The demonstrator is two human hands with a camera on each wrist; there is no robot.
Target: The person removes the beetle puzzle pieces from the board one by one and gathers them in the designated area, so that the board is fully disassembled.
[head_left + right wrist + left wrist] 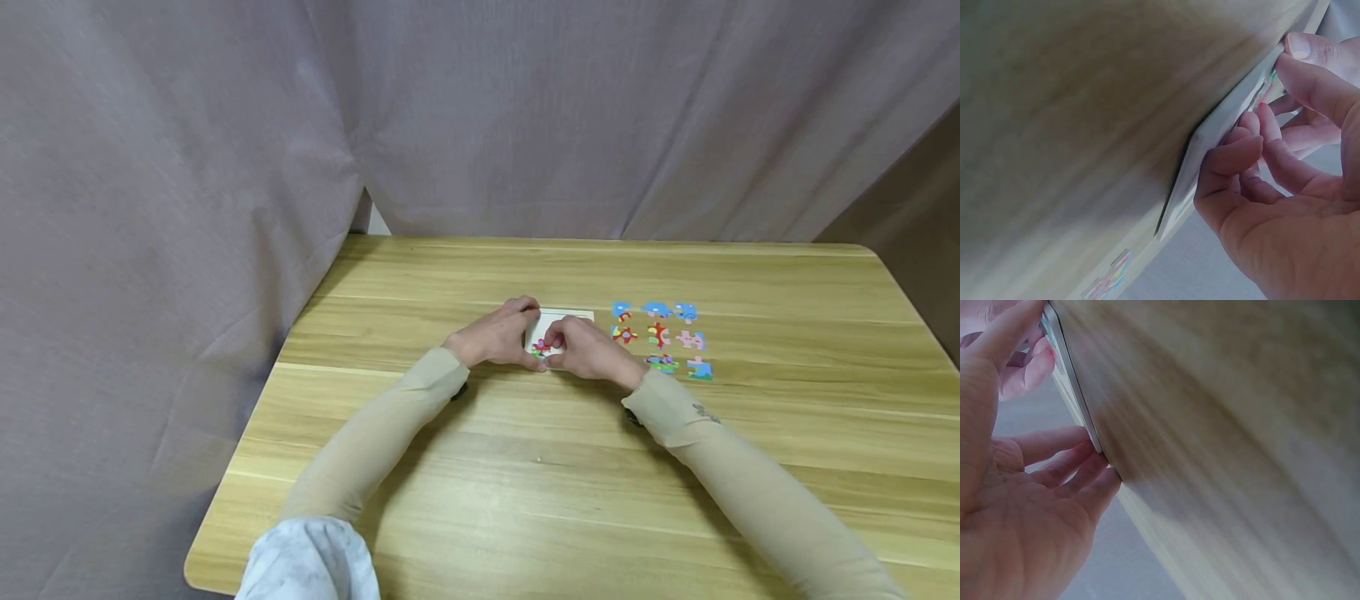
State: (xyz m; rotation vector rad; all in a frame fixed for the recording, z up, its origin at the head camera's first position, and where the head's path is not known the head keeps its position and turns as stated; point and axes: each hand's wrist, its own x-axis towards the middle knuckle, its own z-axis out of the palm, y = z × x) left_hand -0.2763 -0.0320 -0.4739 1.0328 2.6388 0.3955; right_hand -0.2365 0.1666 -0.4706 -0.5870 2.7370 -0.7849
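A thin white puzzle board (573,314) lies on the wooden table between both hands. In its near left corner sits a puzzle piece (540,348) coloured red, green and purple. My left hand (497,333) holds the board's left side, fingers at the far edge and thumb at the near corner. In the left wrist view, fingertips meet the board's edge (1079,387). My right hand (592,350) curls over the board, with thumb and fingertips around the piece. The right wrist view shows its bent fingers (1229,156) on the board, partly hiding the piece.
Right of the board, several loose puzzle pieces lie spaced in rows, among them a blue piece (621,308), a red one (658,335) and a blue-green one (700,369). Grey curtains (525,117) hang behind the table (495,500) and along its left side.
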